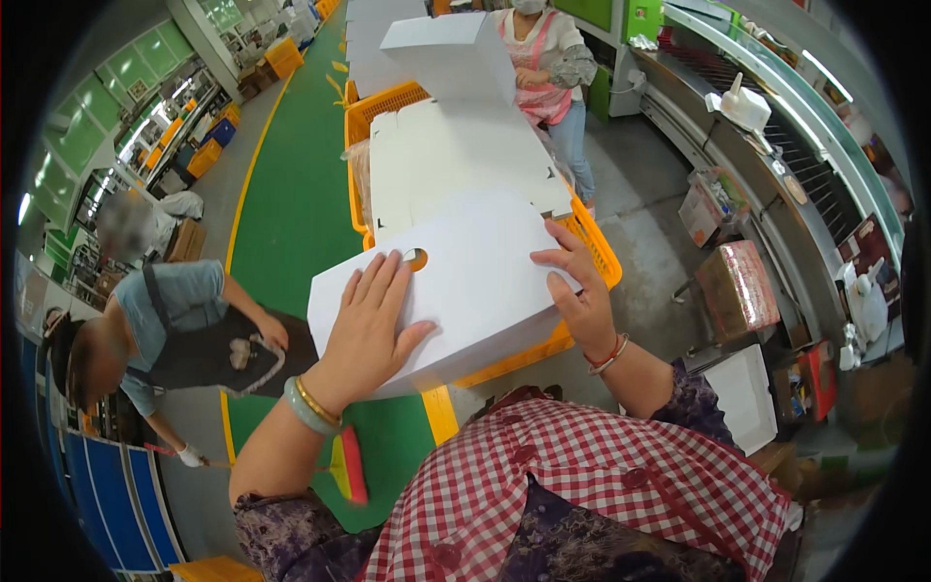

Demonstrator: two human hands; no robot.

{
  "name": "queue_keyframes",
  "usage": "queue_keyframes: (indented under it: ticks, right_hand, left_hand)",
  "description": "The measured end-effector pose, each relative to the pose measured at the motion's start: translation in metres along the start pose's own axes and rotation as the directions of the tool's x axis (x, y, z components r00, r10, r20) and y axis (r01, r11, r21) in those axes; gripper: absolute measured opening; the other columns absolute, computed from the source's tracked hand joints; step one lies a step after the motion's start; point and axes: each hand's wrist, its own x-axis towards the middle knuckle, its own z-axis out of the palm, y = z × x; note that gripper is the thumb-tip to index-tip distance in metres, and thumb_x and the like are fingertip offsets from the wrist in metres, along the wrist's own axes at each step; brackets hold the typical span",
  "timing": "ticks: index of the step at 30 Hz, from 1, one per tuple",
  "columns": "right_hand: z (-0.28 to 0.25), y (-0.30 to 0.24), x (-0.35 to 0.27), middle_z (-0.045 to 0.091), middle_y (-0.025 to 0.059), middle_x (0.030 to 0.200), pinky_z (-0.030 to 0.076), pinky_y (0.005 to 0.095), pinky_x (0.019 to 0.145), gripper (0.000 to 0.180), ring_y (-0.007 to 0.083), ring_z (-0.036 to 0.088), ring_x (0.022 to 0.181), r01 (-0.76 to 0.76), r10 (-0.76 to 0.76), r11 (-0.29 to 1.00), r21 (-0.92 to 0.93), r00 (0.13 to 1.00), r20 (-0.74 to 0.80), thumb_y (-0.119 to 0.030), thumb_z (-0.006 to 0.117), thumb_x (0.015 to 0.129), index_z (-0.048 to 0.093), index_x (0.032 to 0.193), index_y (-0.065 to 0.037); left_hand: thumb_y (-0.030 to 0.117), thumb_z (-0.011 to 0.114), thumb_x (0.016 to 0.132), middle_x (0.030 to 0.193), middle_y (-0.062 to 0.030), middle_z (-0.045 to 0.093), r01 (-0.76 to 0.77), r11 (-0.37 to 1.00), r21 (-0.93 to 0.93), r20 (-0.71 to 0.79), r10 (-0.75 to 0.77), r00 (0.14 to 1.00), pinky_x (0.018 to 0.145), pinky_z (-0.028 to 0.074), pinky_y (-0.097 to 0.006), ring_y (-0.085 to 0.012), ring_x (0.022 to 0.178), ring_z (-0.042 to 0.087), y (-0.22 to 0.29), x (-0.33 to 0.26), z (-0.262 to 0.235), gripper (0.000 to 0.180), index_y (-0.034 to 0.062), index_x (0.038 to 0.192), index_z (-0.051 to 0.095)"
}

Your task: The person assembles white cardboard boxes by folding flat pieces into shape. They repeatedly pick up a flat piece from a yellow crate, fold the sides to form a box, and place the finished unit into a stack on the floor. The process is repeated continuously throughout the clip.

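Observation:
A white cardboard box (475,281) with a round hole near its left side lies in front of me. My left hand (367,325) rests flat on its top beside the hole, fingers stretched out and side by side. At the box's right end, my right hand (584,303) touches the corner with fingers apart, its thumb near the side face. Neither hand is wrapped round anything. Behind this box lies another white cardboard piece (451,155), with a raised white box (456,58) at its far end. Orange plastic crates (593,242) show around and beneath them.
Ahead stands a co-worker (538,68) in a pink apron. At left another person (175,320) in blue holds a long-handled tool; a red and yellow broom head (349,466) is near my left arm. A conveyor (718,107) runs along the right, near a taped carton (737,286).

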Motion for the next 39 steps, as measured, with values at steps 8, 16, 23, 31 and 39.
queue_keyframes:
  ticks: [8,16,23,31,39]
  right_hand:
    - [0.011,-0.008,-0.004,0.047,0.0201,0.130,0.034,0.0382,0.100,0.027,0.0312,0.045,0.118,0.059,-0.059,0.998,-0.031,0.998,-0.010,-0.004,0.052,0.077,0.064,0.101,-0.005]
    - [0.031,-0.021,-0.017,0.048,0.0199,0.128,0.037,0.0397,0.098,0.029,0.0327,0.047,0.114,0.127,-0.127,0.992,-0.019,0.992,-0.012,-0.002,0.055,0.072,0.064,0.099,-0.005]
    - [0.039,-0.035,-0.031,0.049,0.0194,0.128,0.036,0.0405,0.098,0.031,0.0333,0.046,0.116,0.144,-0.146,0.987,-0.065,0.989,-0.020,-0.002,0.056,0.070,0.064,0.100,-0.007]
    - [0.055,-0.019,-0.041,0.047,0.0153,0.132,0.035,0.0418,0.100,0.033,0.0313,0.044,0.120,0.106,-0.097,0.991,0.088,0.991,-0.096,-0.001,0.058,0.071,0.064,0.102,-0.007]
    - [0.043,-0.024,-0.042,0.047,0.0173,0.130,0.037,0.0392,0.100,0.033,0.0321,0.044,0.117,0.203,-0.202,0.978,0.051,0.979,-0.015,-0.003,0.058,0.073,0.060,0.106,-0.003]
  left_hand:
    - [0.029,0.057,0.088,0.133,-0.0261,0.040,-0.123,0.979,-0.161,-0.084,0.110,0.990,0.104,0.032,-0.043,-0.0395,0.125,0.038,0.002,0.033,-0.014,0.059,-0.0084,0.130,0.038]
    - [0.025,0.048,0.092,0.098,-0.0227,0.063,0.334,0.888,-0.316,0.176,-0.292,0.940,0.077,0.048,-0.040,-0.0376,0.085,0.059,-0.006,0.091,0.007,0.030,-0.0025,0.094,0.062]
    - [0.022,0.050,0.091,0.088,-0.0142,0.068,0.348,0.708,-0.615,0.475,-0.021,0.880,0.075,0.050,-0.033,-0.0262,0.077,0.064,-0.038,0.080,0.038,0.029,-0.0029,0.099,0.063]
    - [0.018,0.055,0.088,0.069,-0.0221,0.059,0.207,0.957,-0.204,-0.090,-0.229,0.969,0.057,0.045,-0.041,-0.0378,0.063,0.058,0.004,0.062,0.021,0.026,-0.0032,0.074,0.062]
    - [0.026,0.043,0.097,0.061,-0.0235,0.054,0.155,0.961,-0.231,-0.092,-0.180,0.979,0.051,0.040,-0.047,-0.0431,0.056,0.052,0.031,0.040,0.032,0.036,-0.0009,0.075,0.054]
